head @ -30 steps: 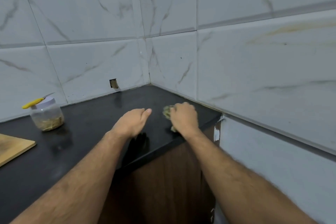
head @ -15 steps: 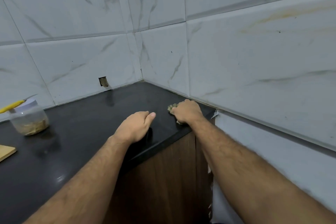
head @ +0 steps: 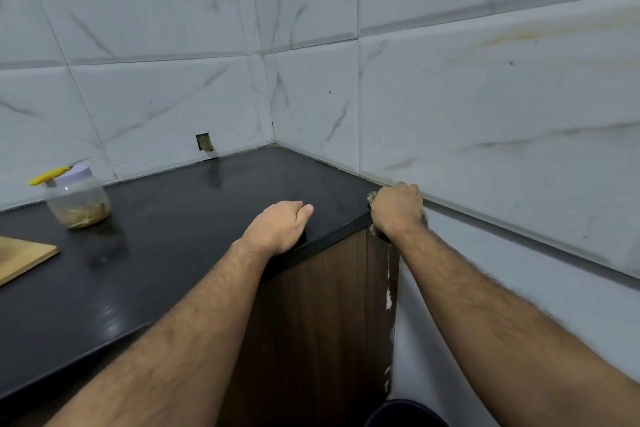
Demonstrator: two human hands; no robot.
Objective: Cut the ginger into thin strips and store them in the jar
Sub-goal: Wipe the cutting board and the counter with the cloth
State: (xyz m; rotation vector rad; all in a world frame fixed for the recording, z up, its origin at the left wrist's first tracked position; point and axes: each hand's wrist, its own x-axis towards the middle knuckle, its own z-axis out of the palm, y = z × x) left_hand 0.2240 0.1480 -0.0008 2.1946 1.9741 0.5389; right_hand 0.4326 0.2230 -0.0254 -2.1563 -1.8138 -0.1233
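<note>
Right hand [head: 398,210] at right corner of desk [head: 194,218], fingers curled round greenish wad [head: 372,198], likely rag or scrubber; seems to be sweeping scraps off edge toward dark bin [head: 405,414] below, bin cut off by frame. Left hand [head: 277,225] loosely relaxed, resting on front edge, holding nothing, probably bracing. Jar [head: 79,199] near back-left edge, lidded, ginger strips [head: 85,213] inside, yellow-handled knife [head: 52,175] across lid. Board [head: 20,258] cut off at left. Wad mostly hidden.
</note>
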